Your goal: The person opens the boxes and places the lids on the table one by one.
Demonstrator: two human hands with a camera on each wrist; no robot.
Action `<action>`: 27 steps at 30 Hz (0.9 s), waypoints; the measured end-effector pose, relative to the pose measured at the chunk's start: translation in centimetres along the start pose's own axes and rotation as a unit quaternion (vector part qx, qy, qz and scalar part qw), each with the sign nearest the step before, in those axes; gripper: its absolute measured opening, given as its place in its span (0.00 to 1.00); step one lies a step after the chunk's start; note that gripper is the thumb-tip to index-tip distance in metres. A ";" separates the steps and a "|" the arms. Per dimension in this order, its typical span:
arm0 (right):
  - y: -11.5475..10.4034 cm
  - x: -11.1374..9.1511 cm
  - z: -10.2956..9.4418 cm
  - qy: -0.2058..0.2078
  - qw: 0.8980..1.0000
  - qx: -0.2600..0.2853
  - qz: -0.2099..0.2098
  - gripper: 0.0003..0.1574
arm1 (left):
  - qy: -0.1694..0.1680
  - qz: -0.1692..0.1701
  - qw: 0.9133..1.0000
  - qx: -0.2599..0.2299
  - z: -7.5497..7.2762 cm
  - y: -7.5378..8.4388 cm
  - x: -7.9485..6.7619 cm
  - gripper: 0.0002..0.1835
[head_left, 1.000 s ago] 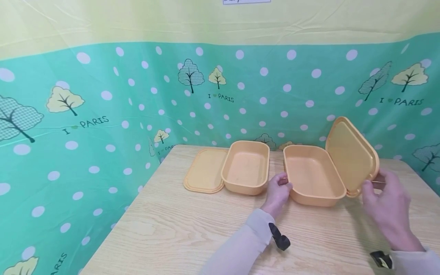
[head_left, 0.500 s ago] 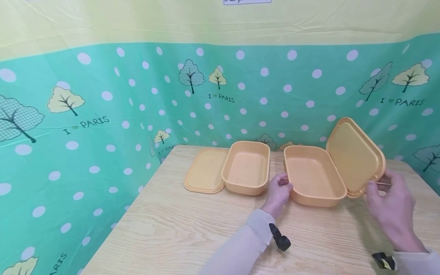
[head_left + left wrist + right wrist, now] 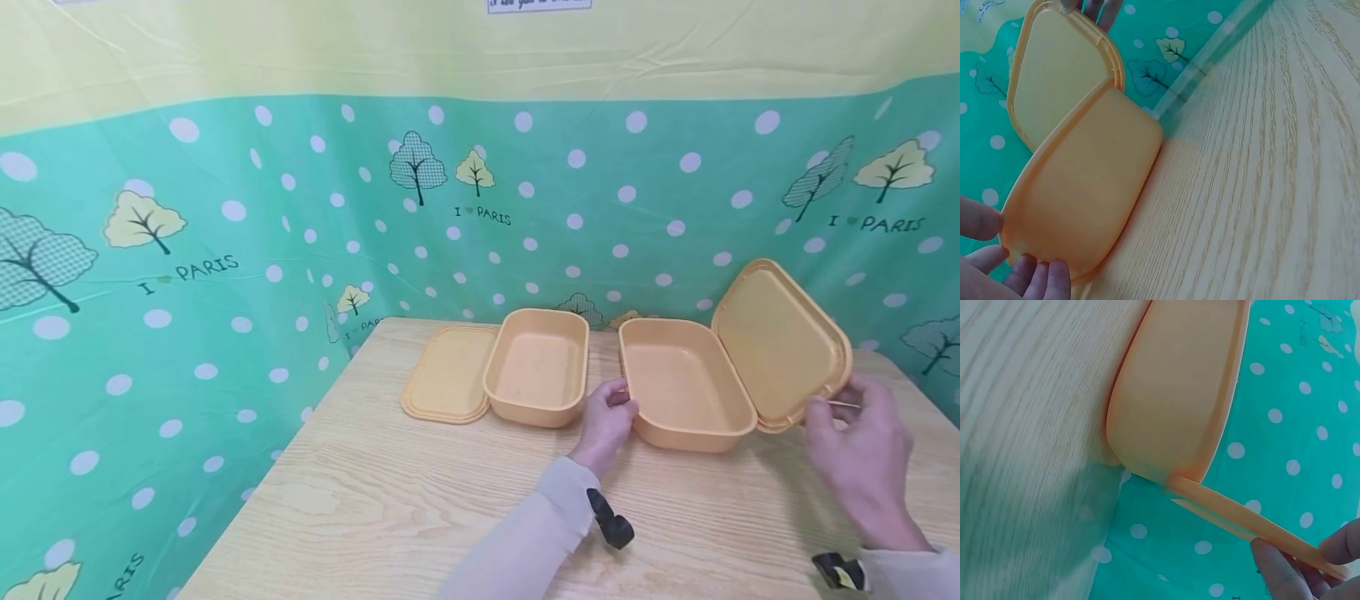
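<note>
An orange plastic food container (image 3: pixel 686 435) stands empty on the table at the right in the head view. Its matching lid (image 3: pixel 780 342) leans outward, tilted up from the container's right edge. My right hand (image 3: pixel 866 458) pinches the lid's near right corner, thumb on one face and fingers behind. At the container's left side, my left hand (image 3: pixel 604 423) holds the rim and wall. The left wrist view shows that hand's fingertips (image 3: pixel 1057 275) against the container wall (image 3: pixel 1085 187). In the right wrist view the lid (image 3: pixel 1241 515) is seen edge-on, touching the container's end.
A second orange container (image 3: pixel 536 367) sits left of my left hand, with a lid (image 3: pixel 450 371) flat on the table beside it. The wooden table (image 3: pixel 390 500) ends at a green dotted curtain (image 3: pixel 300 250) behind and to the left.
My right hand has moved slightly right, swinging the lid further outward and down from the container. My left hand and both containers have stayed in place.
</note>
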State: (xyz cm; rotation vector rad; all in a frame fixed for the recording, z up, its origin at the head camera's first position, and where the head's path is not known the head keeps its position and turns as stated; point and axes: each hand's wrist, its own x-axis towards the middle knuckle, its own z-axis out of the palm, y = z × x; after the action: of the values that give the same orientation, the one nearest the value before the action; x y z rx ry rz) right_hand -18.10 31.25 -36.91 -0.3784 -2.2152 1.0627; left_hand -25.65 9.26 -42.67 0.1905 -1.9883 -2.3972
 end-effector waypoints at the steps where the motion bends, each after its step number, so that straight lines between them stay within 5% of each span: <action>1: 0.0 0.0 0.0 0.000 1.000 0.001 0.003 0.29 | -0.001 0.000 1.000 0.001 0.0 0.0 0.0 0.20; 27: 0.5 0.4 0.0 -0.010 0.999 0.006 0.050 0.31 | 0.000 -0.003 1.000 0.010 0.0 -0.2 0.0 0.20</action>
State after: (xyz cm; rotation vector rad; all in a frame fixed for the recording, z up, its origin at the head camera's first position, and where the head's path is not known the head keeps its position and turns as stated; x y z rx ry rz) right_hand -18.36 31.79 -37.14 -0.4809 -2.2274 1.1362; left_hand -25.66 9.32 -42.85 0.1965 -2.0160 -2.3815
